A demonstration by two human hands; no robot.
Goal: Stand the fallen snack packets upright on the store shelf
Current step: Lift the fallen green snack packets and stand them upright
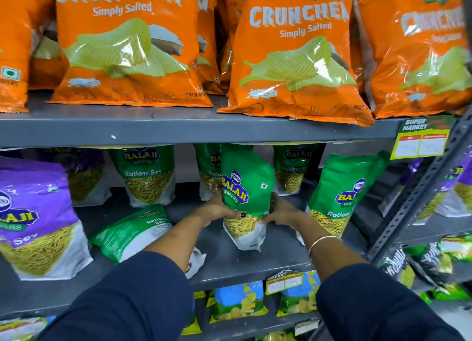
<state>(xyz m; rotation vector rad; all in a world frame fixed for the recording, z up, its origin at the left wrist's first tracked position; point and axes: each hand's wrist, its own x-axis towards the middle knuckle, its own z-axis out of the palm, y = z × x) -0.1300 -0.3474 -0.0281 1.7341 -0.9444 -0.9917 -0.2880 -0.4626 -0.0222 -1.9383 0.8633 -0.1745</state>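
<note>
A green Ratlami Sev packet [246, 187] stands upright at the middle of the grey shelf [229, 261], its top bent under the shelf above. My left hand [217, 209] grips its left side and my right hand [282, 211] grips its right side. To the left a second green packet [130, 232] lies flat on the shelf, partly under my left forearm. Another green packet [339, 195] stands leaning at the right. More green packets [148, 174] stand along the back.
A purple Sev packet [35, 218] stands at the left front. Orange Crunchem bags [293, 52] fill the shelf above. A yellow price tag [421, 139] hangs at the upper shelf's right end. Blue and green bags [238, 299] sit below; a slotted metal upright [419, 192] stands at the right.
</note>
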